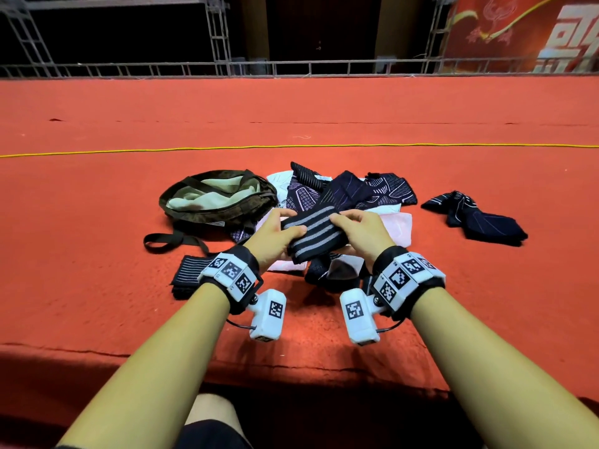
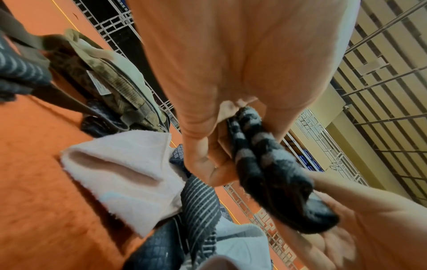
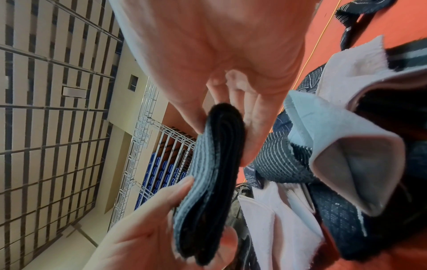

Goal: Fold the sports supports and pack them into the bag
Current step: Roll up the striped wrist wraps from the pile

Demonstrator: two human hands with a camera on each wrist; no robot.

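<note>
A folded black support with grey stripes is held above the pile by both hands. My left hand grips its left end, thumb on top; the left wrist view shows the striped support pinched between thumb and fingers. My right hand pinches its right end, and the right wrist view shows the folded layers between thumb and fingers. The open camouflage bag with pale lining lies to the left on the red carpet. A heap of dark patterned and white supports lies behind and under the hands.
A folded striped support lies by my left wrist. Another dark support lies apart at the right. The bag's strap trails toward me. A yellow cord crosses the carpet farther off; metal truss stands at the back.
</note>
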